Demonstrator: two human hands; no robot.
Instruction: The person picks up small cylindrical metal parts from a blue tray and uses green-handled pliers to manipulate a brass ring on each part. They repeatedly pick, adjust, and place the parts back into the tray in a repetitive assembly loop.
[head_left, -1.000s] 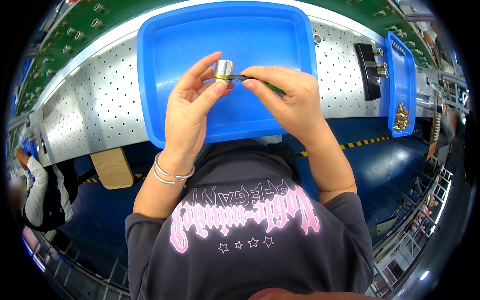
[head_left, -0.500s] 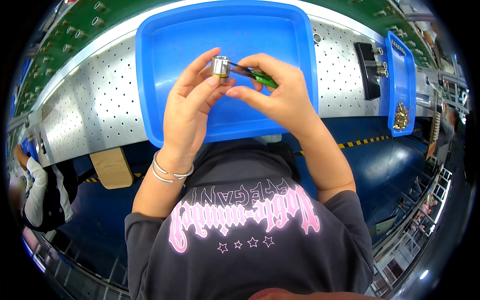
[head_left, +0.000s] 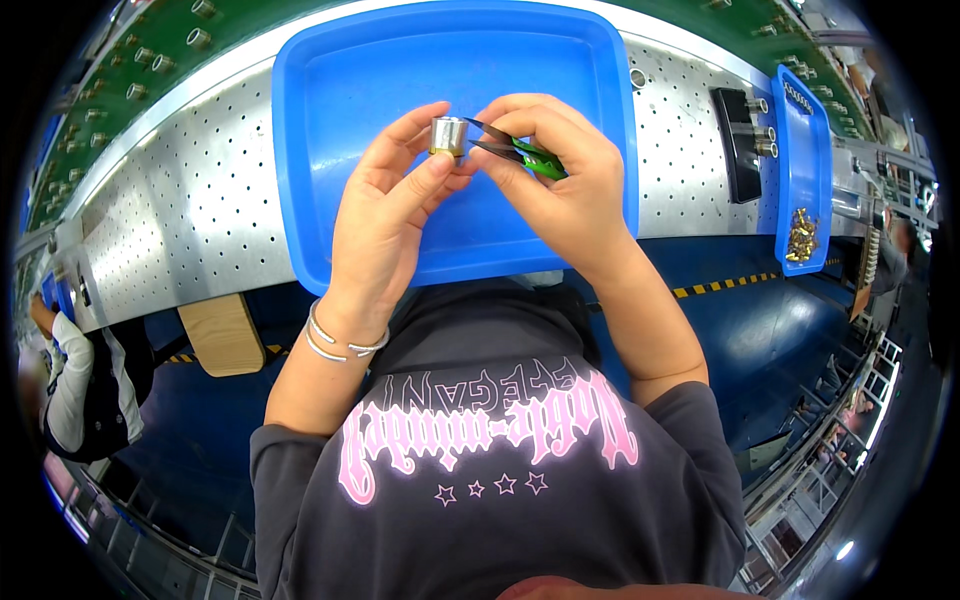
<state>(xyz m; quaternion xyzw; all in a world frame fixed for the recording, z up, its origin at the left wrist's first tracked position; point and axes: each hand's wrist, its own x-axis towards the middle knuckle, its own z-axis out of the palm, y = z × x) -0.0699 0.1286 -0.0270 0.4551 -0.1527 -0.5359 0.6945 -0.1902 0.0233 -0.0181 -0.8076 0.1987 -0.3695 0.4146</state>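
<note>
Over the blue tray (head_left: pixel 300 180), my left hand (head_left: pixel 375 210) holds a short, shiny metal cylinder (head_left: pixel 447 134) between thumb and fingers. A brass-coloured band shows at the cylinder's lower end, partly covered by the thumb. To its right, my right hand (head_left: pixel 575 190) grips a small pair of green-handled snips (head_left: pixel 540 163). Their two dark pointed blades stand spread apart, tips close beside the cylinder. Whether a tip touches the metal I cannot tell.
The tray rests on a perforated metal bench (head_left: pixel 190 190). On the right are a black case-like object (head_left: pixel 737 145), metal cylinders (head_left: pixel 766 140), and a narrow blue tray (head_left: pixel 790 190) holding small brass parts (head_left: pixel 802 238). Another person's sleeve (head_left: pixel 75 385) shows at far left.
The snips' blades have spread apart and drawn back slightly from the cylinder. My right fingers have shifted on them, and the cylinder has moved slightly right and down.
</note>
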